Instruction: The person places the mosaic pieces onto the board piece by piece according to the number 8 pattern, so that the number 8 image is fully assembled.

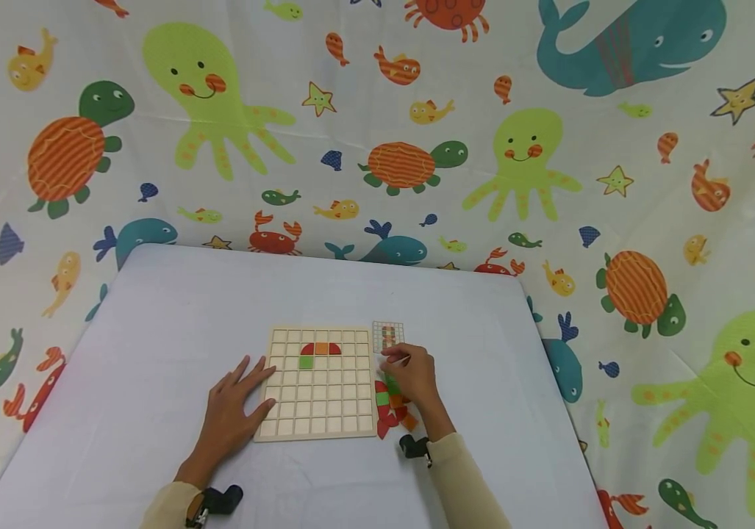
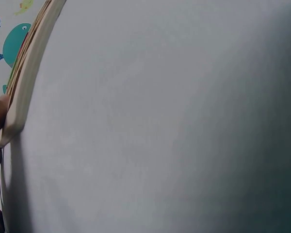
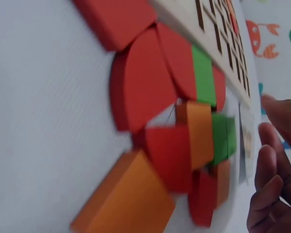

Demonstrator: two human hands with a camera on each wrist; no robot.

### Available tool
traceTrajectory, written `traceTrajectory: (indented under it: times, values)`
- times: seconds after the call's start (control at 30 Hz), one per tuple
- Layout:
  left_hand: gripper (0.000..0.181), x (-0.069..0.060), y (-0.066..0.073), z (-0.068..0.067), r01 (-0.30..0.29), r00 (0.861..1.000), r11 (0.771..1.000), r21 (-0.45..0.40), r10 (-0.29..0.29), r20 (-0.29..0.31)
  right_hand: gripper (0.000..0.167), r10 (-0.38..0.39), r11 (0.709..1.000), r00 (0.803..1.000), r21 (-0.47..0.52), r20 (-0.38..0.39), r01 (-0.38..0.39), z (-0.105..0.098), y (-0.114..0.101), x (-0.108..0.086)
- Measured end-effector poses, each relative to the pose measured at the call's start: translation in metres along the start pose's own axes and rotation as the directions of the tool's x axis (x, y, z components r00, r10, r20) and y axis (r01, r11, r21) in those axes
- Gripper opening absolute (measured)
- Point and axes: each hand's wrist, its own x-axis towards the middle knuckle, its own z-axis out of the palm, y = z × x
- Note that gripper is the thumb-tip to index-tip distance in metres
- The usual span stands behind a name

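Note:
A wooden grid board (image 1: 320,424) lies on the table. Two red quarter-round pieces flank an orange square (image 1: 321,349) in one of its upper rows, and a green square (image 1: 306,362) sits just below. My left hand (image 1: 231,411) rests along the board's left edge, fingers extended and spread; its fingertips touch the rim. Just right of the board, my right hand (image 1: 413,373) hovers over loose pieces, close to a small pattern card (image 1: 388,336). Its fingers are bent, with a gap between thumb and forefinger, and I see no piece between them.
Red, green and orange pieces lie heaped beside the board's right edge, among them a large red piece (image 3: 145,77) and an orange block (image 3: 128,194). A white cloth (image 1: 152,353) covers the table. Behind it hangs a sea-animal curtain (image 1: 351,147).

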Motion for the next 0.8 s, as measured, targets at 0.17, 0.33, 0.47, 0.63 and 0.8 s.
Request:
traceTrajectory:
  times: [0.17, 0.33, 0.47, 0.63, 0.8]
  values:
    - [0.062, 0.000, 0.000, 0.000, -0.004, 1.000, 1.000, -0.002, 0.004, -0.003, 0.012, 0.075, 0.995, 0.997, -0.066, 0.028, -0.073, -0.011, 0.010, -0.006]
    - [0.061, 0.000, 0.000, 0.000, -0.003, 1.000, 1.000, -0.002, 0.003, -0.007, 0.013, 0.086, 0.989, 0.993, -0.127, 0.083, -0.075, -0.016, 0.015, -0.008]
    - [0.062, 0.001, 0.000, 0.000, -0.008, 1.000, 1.000, -0.001, 0.008, -0.009, 0.015, 0.082, 0.990, 0.990, -0.124, 0.114, -0.068, -0.017, 0.016, -0.009]
    - [0.062, 0.000, 0.000, 0.001, -0.013, 1.000, 1.000, -0.001, 0.013, -0.013, 0.016, 0.110, 0.991, 0.984, -0.093, 0.139, -0.098, -0.016, 0.014, -0.010]
    - [0.062, 0.000, 0.000, 0.001, -0.013, 1.000, 1.000, -0.002, 0.013, -0.020, 0.017, 0.107, 0.993, 0.982, -0.076, 0.156, -0.096, -0.015, 0.011, -0.009]
